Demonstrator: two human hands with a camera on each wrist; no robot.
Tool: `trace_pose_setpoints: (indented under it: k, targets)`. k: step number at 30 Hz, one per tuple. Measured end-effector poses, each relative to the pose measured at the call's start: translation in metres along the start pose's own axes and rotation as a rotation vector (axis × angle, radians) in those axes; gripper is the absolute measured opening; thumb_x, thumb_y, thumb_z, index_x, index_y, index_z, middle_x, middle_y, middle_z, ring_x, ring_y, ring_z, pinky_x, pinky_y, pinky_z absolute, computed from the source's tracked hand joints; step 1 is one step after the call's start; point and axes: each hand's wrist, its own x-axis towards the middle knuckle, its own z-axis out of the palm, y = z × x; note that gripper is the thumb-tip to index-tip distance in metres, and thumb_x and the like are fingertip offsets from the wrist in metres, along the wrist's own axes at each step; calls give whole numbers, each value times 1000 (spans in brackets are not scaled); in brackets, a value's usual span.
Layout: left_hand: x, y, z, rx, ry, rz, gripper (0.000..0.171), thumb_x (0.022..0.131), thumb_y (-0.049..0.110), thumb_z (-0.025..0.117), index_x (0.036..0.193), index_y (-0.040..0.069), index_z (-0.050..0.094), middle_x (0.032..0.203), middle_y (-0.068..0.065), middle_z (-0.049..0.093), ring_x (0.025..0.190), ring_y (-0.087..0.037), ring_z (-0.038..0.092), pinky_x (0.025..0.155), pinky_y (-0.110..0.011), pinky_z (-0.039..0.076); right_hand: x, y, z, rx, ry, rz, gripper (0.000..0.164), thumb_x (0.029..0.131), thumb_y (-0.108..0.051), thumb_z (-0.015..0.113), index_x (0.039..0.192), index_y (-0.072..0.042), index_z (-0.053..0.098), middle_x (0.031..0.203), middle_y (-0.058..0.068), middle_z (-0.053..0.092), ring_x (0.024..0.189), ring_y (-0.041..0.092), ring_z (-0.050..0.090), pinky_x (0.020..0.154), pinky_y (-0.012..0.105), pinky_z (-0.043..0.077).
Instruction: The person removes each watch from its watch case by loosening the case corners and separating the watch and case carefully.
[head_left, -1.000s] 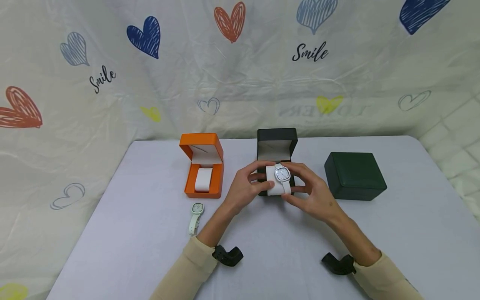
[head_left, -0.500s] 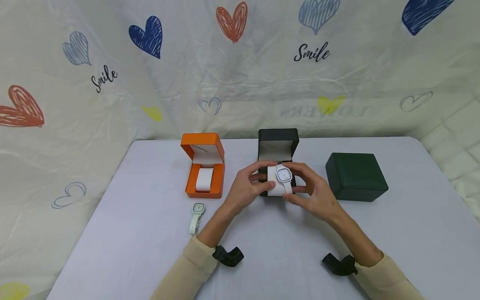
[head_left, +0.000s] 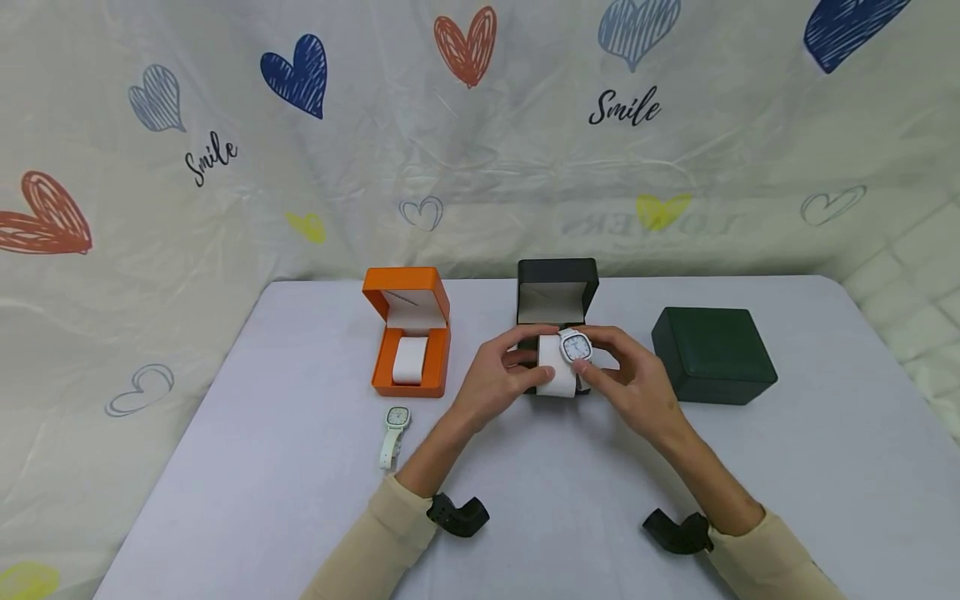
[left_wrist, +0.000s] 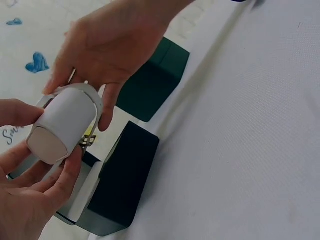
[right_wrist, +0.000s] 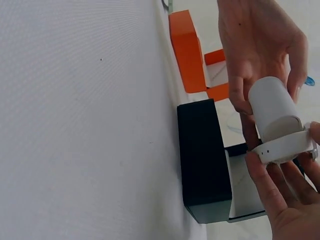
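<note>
My left hand (head_left: 491, 379) grips a white watch cushion (head_left: 552, 357) by its left part, thumb in front and fingers behind. A white wristwatch (head_left: 576, 347) with a squarish dial sits at the cushion's right end. My right hand (head_left: 633, 392) pinches this watch, thumb at the dial's lower edge. Both wrist views show the strap (right_wrist: 285, 146) looped round the end of the cushion (left_wrist: 70, 117). Cushion and watch are held over the open black watch box (head_left: 557, 287), whose base they partly hide. Its lid stands up behind the hands.
An open orange watch box (head_left: 407, 367) with a white cushion in it stands to the left. A second pale watch (head_left: 393, 433) lies in front of it, close to my left forearm. On the right is a closed dark green box (head_left: 712, 354).
The watch has shifted right along the cushion to its end. My right thumb has moved up from the lower strap to the dial's edge. The left hand keeps its grip.
</note>
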Motion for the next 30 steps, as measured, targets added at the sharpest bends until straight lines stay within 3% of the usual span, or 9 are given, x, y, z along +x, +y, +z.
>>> trace_pose_setpoints:
  k: [3,9,15,21,30]
  targets:
    - [0,0,0,-8,-6,-3,49,92,11,73,137,27,66,142,0,63,114,-21,70,87,-30,61,-1,0,0,4,9,-4,38,96,0,70,133,1,61,135,-2,61,124,10,58,88,19,60]
    - [0,0,2,-9,-15,-2,48,92,10,73,137,27,66,141,0,63,114,-20,70,87,-30,61,0,1,-2,14,9,-30,30,97,2,69,125,1,57,147,17,57,128,10,58,90,18,59]
    - [-1,0,3,-30,-22,3,50,92,9,72,139,23,64,143,-4,62,111,-21,70,86,-29,60,0,0,-3,30,17,-22,31,97,2,67,125,5,54,147,22,56,130,8,57,90,17,58]
    - [-1,1,3,-59,-15,-17,50,94,8,70,141,21,62,147,-6,56,112,-22,70,87,-29,59,0,-1,-2,41,29,-15,29,98,2,67,124,4,53,145,18,58,131,11,56,89,18,58]
    - [-1,1,2,-105,12,-15,48,96,6,63,143,15,59,140,-11,56,109,-20,66,86,-25,56,0,-3,-2,24,37,-15,30,98,1,66,124,3,52,141,7,60,129,13,56,90,18,58]
